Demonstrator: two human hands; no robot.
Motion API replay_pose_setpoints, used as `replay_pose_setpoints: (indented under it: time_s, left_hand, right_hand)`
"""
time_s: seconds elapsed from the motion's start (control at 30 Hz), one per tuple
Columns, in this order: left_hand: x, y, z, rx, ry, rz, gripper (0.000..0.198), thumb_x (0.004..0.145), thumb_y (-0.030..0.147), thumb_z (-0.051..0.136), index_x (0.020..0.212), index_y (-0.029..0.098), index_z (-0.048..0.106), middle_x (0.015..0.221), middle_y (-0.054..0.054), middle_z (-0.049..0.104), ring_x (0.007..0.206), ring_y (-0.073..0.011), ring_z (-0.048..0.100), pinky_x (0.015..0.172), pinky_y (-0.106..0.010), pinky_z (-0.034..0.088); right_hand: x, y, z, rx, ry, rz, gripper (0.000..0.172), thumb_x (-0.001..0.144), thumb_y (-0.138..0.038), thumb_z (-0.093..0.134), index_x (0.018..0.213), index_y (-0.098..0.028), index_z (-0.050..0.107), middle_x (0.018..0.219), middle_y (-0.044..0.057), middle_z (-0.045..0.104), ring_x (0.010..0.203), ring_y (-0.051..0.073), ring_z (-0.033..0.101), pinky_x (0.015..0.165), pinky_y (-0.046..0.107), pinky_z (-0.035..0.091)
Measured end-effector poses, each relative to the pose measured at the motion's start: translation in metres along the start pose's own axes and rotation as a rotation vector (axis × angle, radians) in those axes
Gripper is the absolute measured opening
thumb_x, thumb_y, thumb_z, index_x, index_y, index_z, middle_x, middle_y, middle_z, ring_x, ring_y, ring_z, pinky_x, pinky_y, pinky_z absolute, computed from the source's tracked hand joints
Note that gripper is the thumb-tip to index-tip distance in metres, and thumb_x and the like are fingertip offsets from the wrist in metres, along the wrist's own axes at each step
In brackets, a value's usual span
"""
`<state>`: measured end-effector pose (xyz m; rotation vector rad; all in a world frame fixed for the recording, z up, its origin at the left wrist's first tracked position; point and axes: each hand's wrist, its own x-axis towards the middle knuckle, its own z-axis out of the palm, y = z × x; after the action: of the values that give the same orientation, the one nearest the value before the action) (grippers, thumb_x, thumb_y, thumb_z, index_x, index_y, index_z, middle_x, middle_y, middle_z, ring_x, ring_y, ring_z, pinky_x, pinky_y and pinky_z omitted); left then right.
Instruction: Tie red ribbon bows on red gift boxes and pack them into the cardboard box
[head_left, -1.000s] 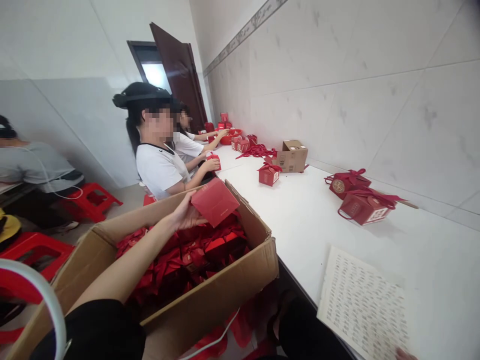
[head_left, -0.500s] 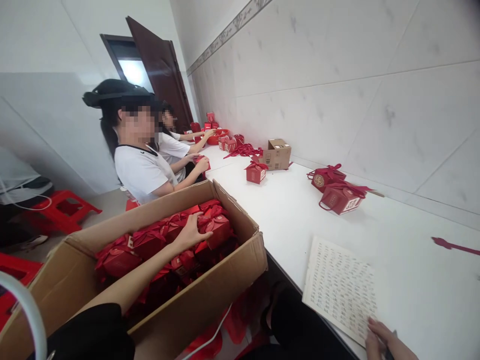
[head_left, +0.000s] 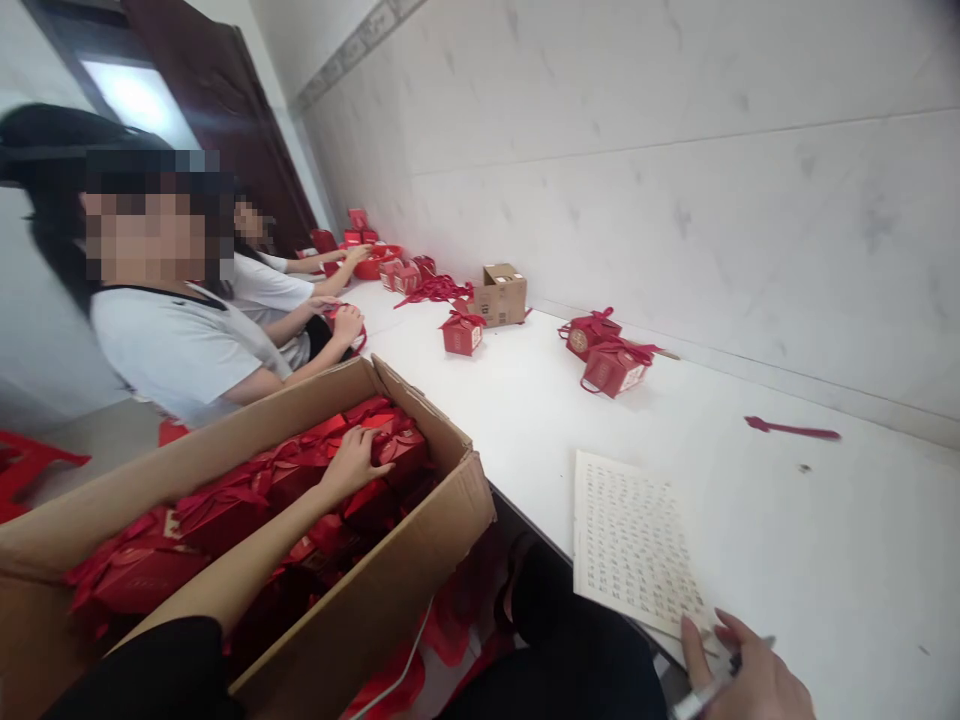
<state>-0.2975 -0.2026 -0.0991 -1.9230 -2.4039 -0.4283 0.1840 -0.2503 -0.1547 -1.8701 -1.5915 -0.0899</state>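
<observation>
My left hand reaches into a large cardboard carton, its fingers spread on a red gift box near the carton's right end. Many red boxes with ribbons fill the carton. At the lower right, my right hand holds a pen, with a finger and thumb at the bottom corner of a sheet of paper covered in handwriting. That sheet lies on the white table's front edge.
Red ribboned boxes, a single red box, a small cardboard box and a dark red strip lie on the white table. Two people sit at the left, one handling a red item.
The view has swung right, so things appear further left. My left hand stays at the red boxes. My right hand has come further into view, showing the pen.
</observation>
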Motion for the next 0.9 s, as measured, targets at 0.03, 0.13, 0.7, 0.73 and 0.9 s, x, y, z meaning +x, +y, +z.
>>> replay_pose_setpoints:
  time_s: [0.03,0.13,0.7,0.73,0.9]
  left_hand:
    - [0.003,0.004,-0.005,0.022,-0.017,-0.008,0.055,0.057,0.035,0.072,0.104,0.015,0.051,0.119,-0.02,0.052,0.121,-0.0409,0.04,0.096,-0.053,0.036]
    - [0.016,0.029,-0.024,0.067,-0.038,-0.009,0.064,0.056,0.036,0.072,0.109,0.009,0.049,0.132,-0.028,0.037,0.125,-0.0498,0.03,0.091,-0.066,0.032]
    - [0.051,0.307,0.014,0.017,-0.739,0.554,0.04,0.069,0.051,0.057,0.08,0.014,0.067,0.091,-0.015,0.067,0.092,-0.0334,0.061,0.079,-0.039,0.044]
    - [0.054,0.307,0.021,-0.006,-0.732,0.536,0.04,0.071,0.052,0.054,0.079,0.015,0.066,0.091,-0.015,0.067,0.093,-0.0331,0.061,0.078,-0.038,0.045]
    - [0.058,0.298,0.041,-0.138,-0.75,0.454,0.035,0.069,0.051,0.055,0.07,0.017,0.063,0.079,-0.01,0.068,0.088,-0.0302,0.062,0.074,-0.033,0.046]
  right_hand:
    - [0.001,-0.004,-0.004,0.001,-0.008,0.027,0.057,0.083,-0.06,0.031,0.089,-0.011,0.059,0.072,0.016,0.063,0.067,0.034,0.059,0.062,0.048,0.048]
    - [0.004,-0.011,-0.017,0.123,-0.06,0.111,0.052,0.083,-0.058,0.032,0.09,-0.012,0.057,0.071,0.013,0.062,0.069,0.03,0.058,0.064,0.043,0.046]
    - [0.007,-0.036,-0.027,0.093,-0.094,0.229,0.043,0.085,-0.059,0.039,0.082,-0.018,0.05,0.07,0.006,0.061,0.066,0.023,0.056,0.065,0.034,0.039]
    - [0.008,-0.035,-0.026,0.114,-0.106,0.242,0.039,0.085,-0.057,0.04,0.081,-0.018,0.049,0.071,0.006,0.06,0.066,0.022,0.056,0.064,0.033,0.039]
    - [0.005,-0.025,-0.026,0.33,-0.143,0.363,0.026,0.081,-0.045,0.049,0.078,-0.019,0.048,0.068,0.001,0.056,0.062,0.017,0.054,0.061,0.028,0.039]
